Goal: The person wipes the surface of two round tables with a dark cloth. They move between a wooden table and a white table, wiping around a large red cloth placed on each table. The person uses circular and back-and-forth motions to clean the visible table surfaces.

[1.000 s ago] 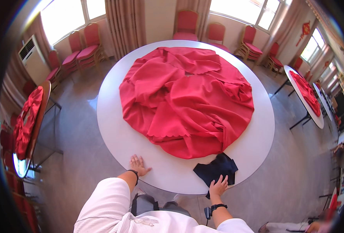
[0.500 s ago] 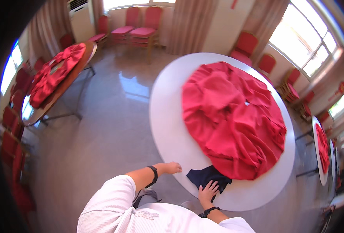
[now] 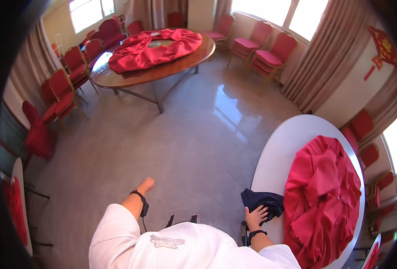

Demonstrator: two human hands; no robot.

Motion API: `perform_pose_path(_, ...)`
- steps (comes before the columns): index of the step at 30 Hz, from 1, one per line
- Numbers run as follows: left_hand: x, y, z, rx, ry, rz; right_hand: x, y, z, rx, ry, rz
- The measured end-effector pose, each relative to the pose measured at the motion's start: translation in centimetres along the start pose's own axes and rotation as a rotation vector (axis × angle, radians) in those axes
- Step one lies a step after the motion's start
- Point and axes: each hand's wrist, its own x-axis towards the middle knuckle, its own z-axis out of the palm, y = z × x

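On the white round table [image 3: 277, 150] to my right lies a heap of red cloth [image 3: 321, 193]. Beside it, at the table's near left edge, is a dark navy cloth [image 3: 265, 199], crumpled. My right hand [image 3: 255, 216] rests on this navy cloth with its fingers spread. My left hand [image 3: 148, 184] hangs over the floor, away from the tables, its fingers curled in with nothing visible in them.
A brown round table [image 3: 138, 80] bearing a ring of red cloth [image 3: 156, 51] stands far ahead. Red chairs [image 3: 68, 96] line the left side, and stacked red chairs [image 3: 274, 54] stand by the window. Another table [image 3: 20, 179] shows at the left rim.
My view has swung left, so the white table now sits farther right and the brown table is ahead. My right hand stays on the navy cloth, which is more bunched. My left hand is farther from the table.
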Motion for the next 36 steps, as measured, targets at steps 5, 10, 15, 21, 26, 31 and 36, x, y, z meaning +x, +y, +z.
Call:
perform_pose_path(5,-1.3,-4.4,-4.5,-0.176,-0.007,-0.162,1.3,-4.4,0.0,-0.129,0.113,0.038)
perform_pose_path(10,1.1,-0.9,-5.1,-0.202,-0.112,-0.113,6.2,-9.3,-1.5,-0.170,0.154,0.023)
perform_pose_path(15,4.3,4.3,-8.2,-0.218,-0.080,-0.122,15.4,-14.7,-2.4,-0.207,0.210,0.016)
perform_pose_path(21,6.8,6.8,-15.0,-0.397,0.069,-0.176,24.6,-25.0,-8.1,-0.024,0.190,-0.023)
perform_pose_path(26,6.2,5.8,-18.8,-0.659,0.110,-0.215,34.1,-35.9,-5.8,0.535,0.135,-0.433)
perform_pose_path(31,7.5,5.0,-23.8,-0.858,0.222,-0.218,35.5,-53.9,-4.3,0.588,-0.128,-0.663)
perform_pose_path(36,14.5,4.3,-31.7,-0.996,0.252,-0.166,31.1,-71.5,-6.5,0.651,-0.228,-0.818)
